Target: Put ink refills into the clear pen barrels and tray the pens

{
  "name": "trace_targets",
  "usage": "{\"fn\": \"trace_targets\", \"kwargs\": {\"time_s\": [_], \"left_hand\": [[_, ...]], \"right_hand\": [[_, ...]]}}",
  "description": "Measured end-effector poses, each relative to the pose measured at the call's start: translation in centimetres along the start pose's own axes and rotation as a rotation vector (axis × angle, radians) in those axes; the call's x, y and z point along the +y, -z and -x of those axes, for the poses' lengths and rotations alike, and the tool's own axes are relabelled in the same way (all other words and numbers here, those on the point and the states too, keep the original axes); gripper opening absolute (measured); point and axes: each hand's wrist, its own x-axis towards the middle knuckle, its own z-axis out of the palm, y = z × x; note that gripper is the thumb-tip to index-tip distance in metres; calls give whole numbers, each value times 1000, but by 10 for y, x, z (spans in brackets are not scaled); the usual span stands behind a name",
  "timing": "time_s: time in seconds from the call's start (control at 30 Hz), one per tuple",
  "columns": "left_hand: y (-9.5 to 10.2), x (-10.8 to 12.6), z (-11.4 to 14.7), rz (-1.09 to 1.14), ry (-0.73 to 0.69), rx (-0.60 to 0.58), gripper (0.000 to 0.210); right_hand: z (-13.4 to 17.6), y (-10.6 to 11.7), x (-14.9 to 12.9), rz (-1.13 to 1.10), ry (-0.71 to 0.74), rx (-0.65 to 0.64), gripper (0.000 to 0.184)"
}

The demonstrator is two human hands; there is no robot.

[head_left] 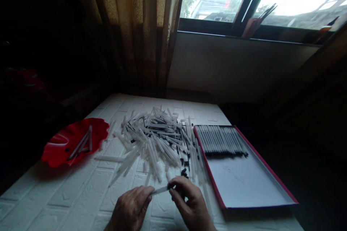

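Note:
Near the table's front, a translucent pen [160, 190] spans the gap between my two hands. My left hand [132, 205] is closed round its left end. At the other end, my right hand [189, 202] pinches the dark tip or plug between thumb and forefinger; the fingers partly hide it. Beyond my hands lies a loose heap of clear pen barrels [154, 140] mixed with thin dark refills. Several small black plugs [185, 172] lie just past my right hand. To the right, a shallow red-edged box lid [249, 184] holds a row of pens [223, 140] with black ends.
A red wavy-rimmed bowl [58, 148] at the left holds a few pen parts. The table has a white brick-pattern cover [78, 191]. Behind stand a curtain [135, 25] and a window with a brush-filled cup [251, 27] on its sill.

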Motion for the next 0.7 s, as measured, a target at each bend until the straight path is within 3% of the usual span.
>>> {"fn": "trace_targets", "kwargs": {"time_s": [0.33,0.7], "left_hand": [[2,3,-4,25,3,-42,26],[-2,2,0,32,-12,-98,30]], "right_hand": [[-11,29,-20,646,276,-345,17],[-2,27,3,691,328,-331,24]]}}
